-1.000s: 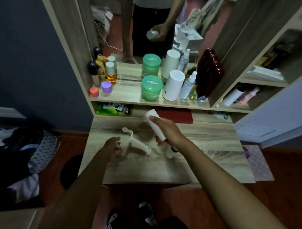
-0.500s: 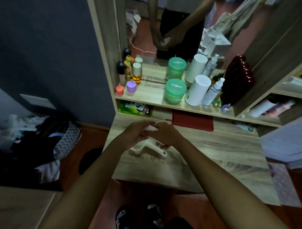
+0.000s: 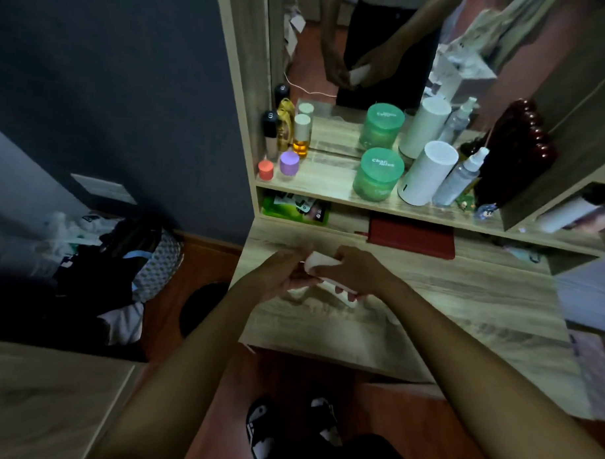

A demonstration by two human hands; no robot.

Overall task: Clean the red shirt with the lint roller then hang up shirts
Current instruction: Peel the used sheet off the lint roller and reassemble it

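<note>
Setting: you stand at a wooden dressing table (image 3: 428, 323), looking down at both forearms; a mirror (image 3: 334, 58) rises behind the shelf.
Left hand (image 3: 279, 273): your fingers curl around the handle end of the lint roller; the handle itself is mostly hidden under the palm, so the exact grip cannot be told.
Right hand (image 3: 358, 272): your fingers close over a white cylinder (image 3: 319, 262), either the roller's paper roll or its cover; which one, you cannot tell here.
Lint roller (image 3: 346, 299): white, held between both hands just above the tabletop, one end showing below the right knuckles.
Step in hand: judged from the two-handed hold, you are fitting or freeing the cylinder on the roller, a preparation step.
Red shirt: not in view; no hanger shows either.
Done: the tool is picked up and in both hands.
Left: readying the roller, finding the red shirt, rolling it clean, then hanging the shirts. The task appears to be at its very start.
Shelf items: a green jar (image 3: 378, 173), a white canister (image 3: 428, 172) and a spray bottle (image 3: 459, 180) stand well apart from your hands.
Floor, left: a pile of dark clothes and bags (image 3: 115, 257) lies near the wall; none of it reads as red.
</note>
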